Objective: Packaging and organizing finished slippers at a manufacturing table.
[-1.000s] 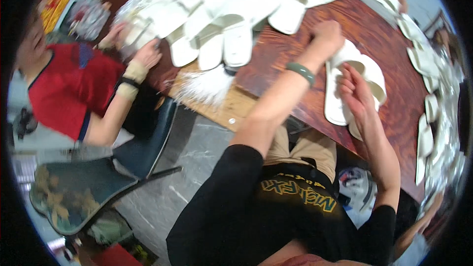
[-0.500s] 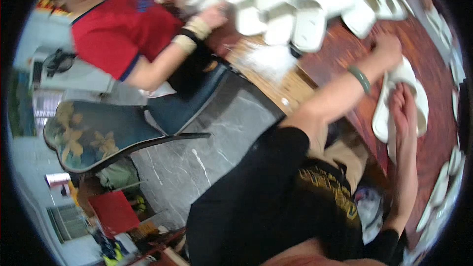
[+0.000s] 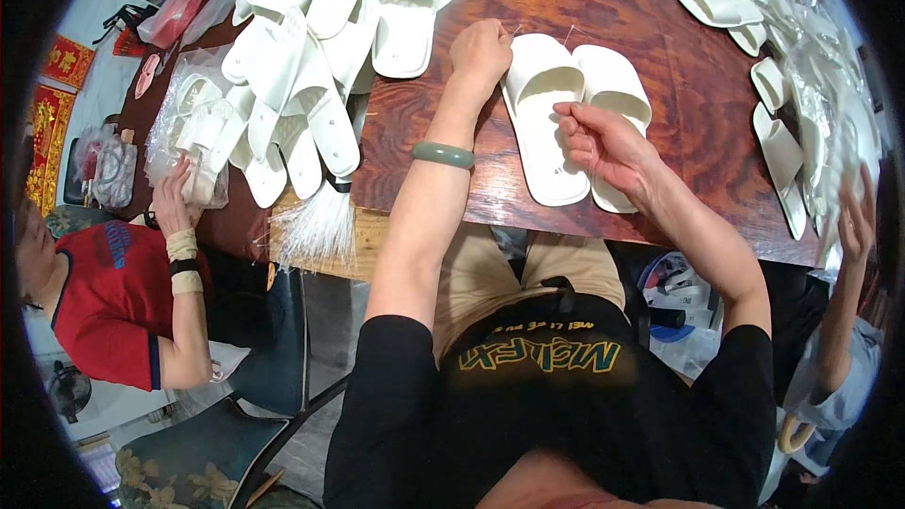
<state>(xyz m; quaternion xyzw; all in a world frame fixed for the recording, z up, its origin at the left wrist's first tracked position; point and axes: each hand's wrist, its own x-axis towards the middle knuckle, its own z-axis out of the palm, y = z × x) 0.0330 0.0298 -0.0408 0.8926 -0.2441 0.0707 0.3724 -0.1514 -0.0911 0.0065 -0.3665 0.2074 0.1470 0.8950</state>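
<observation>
A pair of white slide slippers lies side by side on the brown wooden table (image 3: 415,151), straps at the far end. My left hand (image 3: 481,57) is closed beside the strap of the left slipper (image 3: 542,155); what its fingers hold, if anything, is hidden. Thin strands stick up by the far ends of the slippers. My right hand (image 3: 608,151) is over the pair, between the left slipper and the right slipper (image 3: 617,85), thumb and fingers pinched together. Whatever may be in that pinch is too small to make out.
White slippers (image 3: 283,75) are heaped at the far left. Below them a bundle of thin white strands (image 3: 316,231) lies at the table edge. Wrapped slippers (image 3: 820,104) line the right side. A co-worker in red (image 3: 123,302) handles slippers at left; another person's hand (image 3: 856,212) is at right.
The view has swung round, so the table now lies straight ahead. My left hand has gone from beyond the slippers' ends to beside the left slipper; my right hand stays over the pair, now pinched.
</observation>
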